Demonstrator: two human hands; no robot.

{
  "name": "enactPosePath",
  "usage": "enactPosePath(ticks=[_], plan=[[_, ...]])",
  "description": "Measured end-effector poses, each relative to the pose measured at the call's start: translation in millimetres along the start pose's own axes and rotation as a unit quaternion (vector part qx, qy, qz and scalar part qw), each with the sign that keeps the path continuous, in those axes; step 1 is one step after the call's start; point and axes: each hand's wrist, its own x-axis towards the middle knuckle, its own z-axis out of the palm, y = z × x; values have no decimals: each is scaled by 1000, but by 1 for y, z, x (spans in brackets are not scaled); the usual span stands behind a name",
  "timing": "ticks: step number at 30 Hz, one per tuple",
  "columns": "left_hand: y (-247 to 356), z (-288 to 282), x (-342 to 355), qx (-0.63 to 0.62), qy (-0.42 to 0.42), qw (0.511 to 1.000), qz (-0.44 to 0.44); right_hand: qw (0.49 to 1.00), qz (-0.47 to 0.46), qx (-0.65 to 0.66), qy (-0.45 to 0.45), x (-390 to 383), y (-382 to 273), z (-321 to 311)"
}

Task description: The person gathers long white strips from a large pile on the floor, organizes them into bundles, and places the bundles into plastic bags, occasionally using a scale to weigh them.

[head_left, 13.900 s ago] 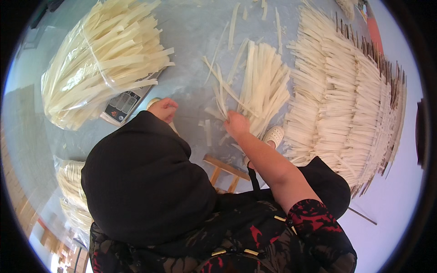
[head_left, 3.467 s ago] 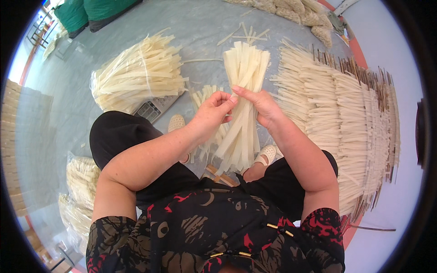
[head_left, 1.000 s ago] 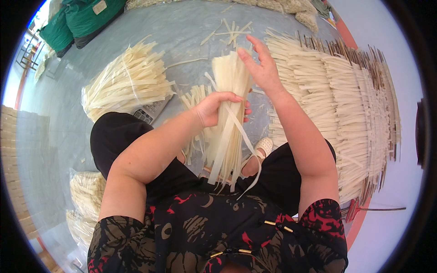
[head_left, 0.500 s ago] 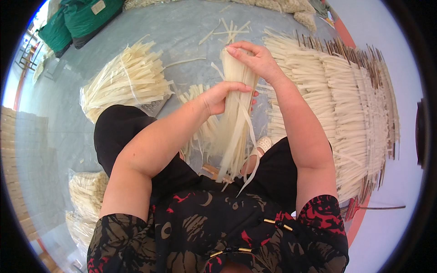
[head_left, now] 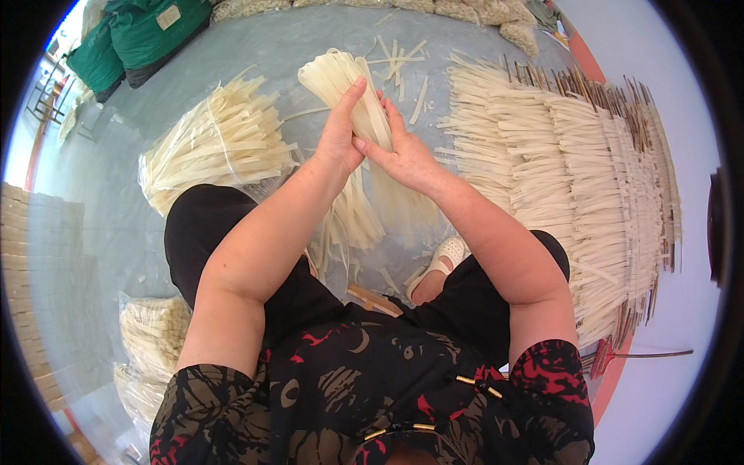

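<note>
A bundle of long, flat, cream-coloured strips point(head_left: 333, 77), resembling dried flat noodles, is held out in front of me, its folded upper end tilted to the far left. My left hand point(head_left: 341, 124) wraps its left side, thumb along the strips. From the right, my right hand point(head_left: 399, 155) closes round the same bundle, its thumb next to the left palm. The lower tails hang behind my hands and are partly hidden. Under them on the floor lies a loose heap of the same strips point(head_left: 349, 217).
To the left is a plastic-wrapped pile of strips point(head_left: 221, 139). Long rows of strips with thin sticks point(head_left: 558, 170) lie along the right wall. Scattered pieces point(head_left: 399, 58) lie ahead. Green sacks point(head_left: 147, 35) stand at the far left, and bagged strips point(head_left: 151, 333) sit by my left side.
The bundle's upper end has swung up and to the left. My right hand has come down from the top end to join my left hand, which has moved up and left.
</note>
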Motion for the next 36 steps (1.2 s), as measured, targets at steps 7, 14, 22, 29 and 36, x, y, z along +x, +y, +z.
enactPosePath(ticks=[7,14,22,29,36], plan=[[11,-15,3,54,9,998,34,996,-62,-41,-49,4,-17,-4],[15,-5,-15,15,19,998,60,998,-50,-37,-22,3,-35,15],[95,12,-32,241,-84,957,139,998,-42,-23,31,35,-65,15],[204,-90,-27,599,2,800,21,990,-116,-34,67,77,-43,29],[165,-248,-6,819,283,408,289,987,-79,-136,-27,115,-42,90]])
